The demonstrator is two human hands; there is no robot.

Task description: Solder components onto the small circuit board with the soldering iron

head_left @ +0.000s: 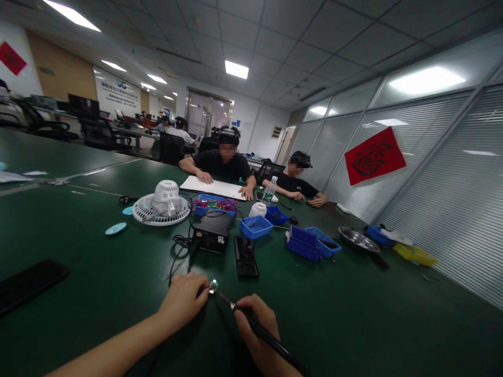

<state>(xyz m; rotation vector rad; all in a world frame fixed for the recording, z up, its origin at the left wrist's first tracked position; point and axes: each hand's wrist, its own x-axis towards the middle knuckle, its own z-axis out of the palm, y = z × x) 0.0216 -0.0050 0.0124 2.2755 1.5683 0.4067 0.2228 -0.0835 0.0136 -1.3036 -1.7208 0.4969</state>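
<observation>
My right hand point(259, 324) is closed around the black handle of a soldering iron point(251, 320), whose metal tip points up and left. That tip is at the edge of a small green circuit board point(213, 286) on the table. Beside the board, my left hand point(184, 299) is closed, its fingertips pinched at the board's left edge, where a bit of red wire shows. Whether the fingers grip the wire or the board is too small to tell.
Beyond my hands stand a black box point(212, 230) with cables, a black stand point(246, 256), a white fan part point(166, 201) and blue trays point(256, 227). A dark phone-like slab point(31, 283) lies left. Two people sit across the green table point(118, 262).
</observation>
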